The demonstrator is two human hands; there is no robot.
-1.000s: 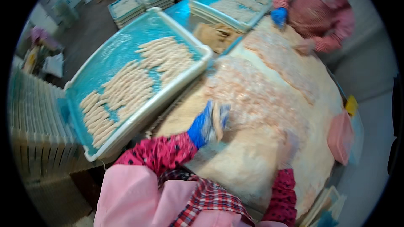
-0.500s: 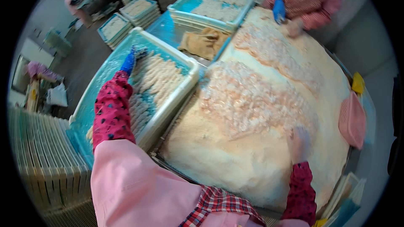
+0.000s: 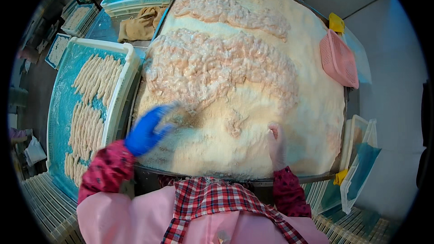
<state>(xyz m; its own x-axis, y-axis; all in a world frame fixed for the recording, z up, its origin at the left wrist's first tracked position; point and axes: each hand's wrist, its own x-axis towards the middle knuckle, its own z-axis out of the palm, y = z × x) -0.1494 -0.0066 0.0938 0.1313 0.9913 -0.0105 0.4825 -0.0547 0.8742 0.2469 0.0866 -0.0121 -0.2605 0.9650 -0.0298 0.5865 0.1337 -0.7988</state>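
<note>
My left hand [image 3: 147, 131], in a blue glove, hovers over the near left part of the crumb-covered table, its fingers apart and smeared by motion. My right hand [image 3: 276, 147] is at the near right over the pale crumbs [image 3: 203, 153], its fingers curled together; whether they hold anything is hidden. Between the hands a small crumb-dusted strip of raw meat [image 3: 233, 124] lies alone. Beyond them spreads a wide heap of wet, pale pink meat strips [image 3: 217, 65]. To the left, a white tray lined with blue sheet [image 3: 61, 90] bears rows of coated strips [image 3: 86, 129].
A second meat heap [image 3: 230, 9] lies farther back. At the right edge stand a pink basket [image 3: 339, 58] and a yellow object [image 3: 336, 22]. Upright white frames [image 3: 359, 162] are at the near right. A brown cloth [image 3: 141, 24] and another filled tray [image 3: 144, 0] are at the back left.
My left hand has come from the tray's far end back over the crumbs. My right hand stays above the near crumbs. The view has swung, so the co-worker is almost out of it.
</note>
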